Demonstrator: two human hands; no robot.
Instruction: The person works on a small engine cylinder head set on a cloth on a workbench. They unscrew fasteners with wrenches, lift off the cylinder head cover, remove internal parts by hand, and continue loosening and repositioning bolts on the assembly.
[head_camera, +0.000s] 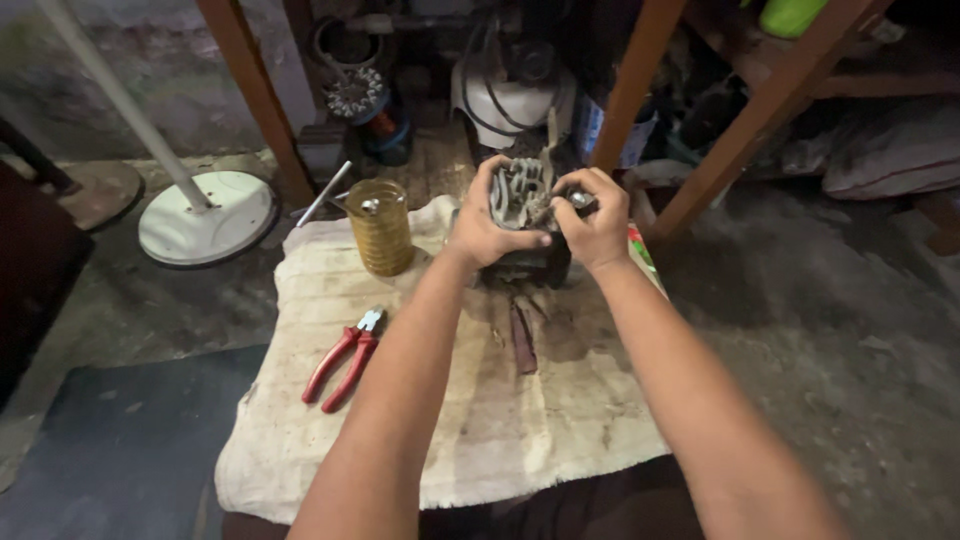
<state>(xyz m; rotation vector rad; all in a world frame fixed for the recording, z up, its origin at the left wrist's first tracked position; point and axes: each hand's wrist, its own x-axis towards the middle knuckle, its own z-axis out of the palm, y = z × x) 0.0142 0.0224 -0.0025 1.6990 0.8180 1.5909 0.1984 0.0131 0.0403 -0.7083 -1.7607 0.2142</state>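
A dark, greasy metal engine part (522, 192) stands on a stained cream cloth (420, 430). My left hand (485, 220) wraps around its left side with the thumb across the front. My right hand (597, 220) grips its right side, fingers curled over the top edge, where a small shiny piece shows. Both forearms reach in from the bottom of the view. Red-handled pliers (343, 360) lie on the cloth to the left of my left arm. A narrow dark red tool (522, 342) lies on the cloth between my arms, just in front of the part.
An amber ribbed plastic jug (380, 228) stands at the cloth's far left. A white round fan base with its pole (205, 215) sits on the floor to the left. Wooden legs (255, 95) and cluttered motor parts (370, 100) are behind. Bare concrete floor (830, 320) lies right.
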